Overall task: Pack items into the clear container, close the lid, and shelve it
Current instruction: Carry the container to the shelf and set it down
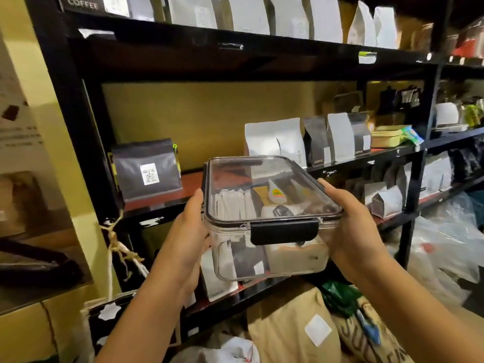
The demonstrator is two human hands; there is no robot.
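I hold the clear rectangular plastic container (267, 231) up in the air in front of the black metal shelf (167, 203), level with its reddish middle board. Its transparent lid (264, 187) with a dark rim seal lies flat on top, and the black latch (285, 231) on the near short side is folded down. Through the walls I see upright white paper sachets (231, 205), a small white squeeze bottle (276, 191) with a yellow label, and flat tan and dark packets.
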